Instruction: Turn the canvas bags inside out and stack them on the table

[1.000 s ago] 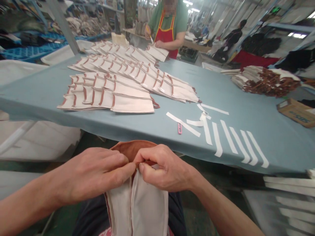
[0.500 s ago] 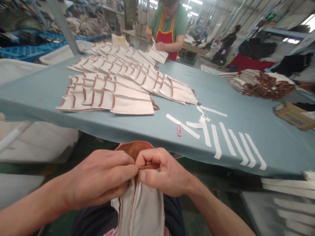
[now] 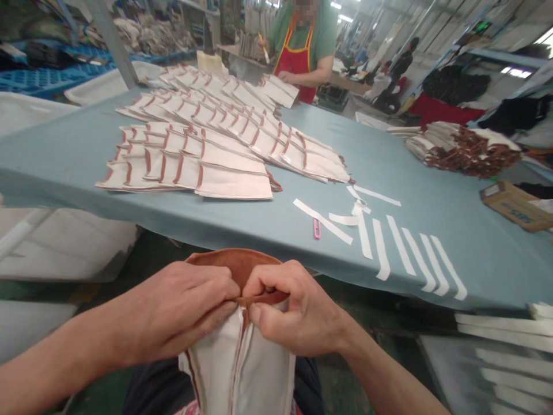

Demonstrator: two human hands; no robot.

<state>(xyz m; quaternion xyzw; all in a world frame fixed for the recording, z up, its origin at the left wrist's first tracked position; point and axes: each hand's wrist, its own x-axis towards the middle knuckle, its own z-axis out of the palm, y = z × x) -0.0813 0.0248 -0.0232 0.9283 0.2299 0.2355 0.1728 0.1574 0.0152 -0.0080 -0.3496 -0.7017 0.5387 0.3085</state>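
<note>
Over my lap hangs a cream fabric piece (image 3: 268,369) with brown edging and a brown inner face (image 3: 242,262) at its top opening. My left hand (image 3: 194,308) pinches the upper edge on the left of the middle seam. Close beside it, my right hand (image 3: 298,311) grips the same edge between thumb and curled fingers. Both hands are closed, and the opening spreads wider behind them. The fingertips hide part of the brown edge at the seam.
Overlapping cream pieces with brown trim (image 3: 235,180) cover the left of the blue table (image 3: 345,138). White strips (image 3: 400,245) and a pink clip-like item (image 3: 317,229) lie nearer. A cardboard box (image 3: 516,206) sits right. Across the table, a person in a red apron (image 3: 295,57) holds a brush.
The top opening of the fabric piece has been pulled wider, showing more of the brown inside. My hands have moved slightly apart while keeping their grip.
</note>
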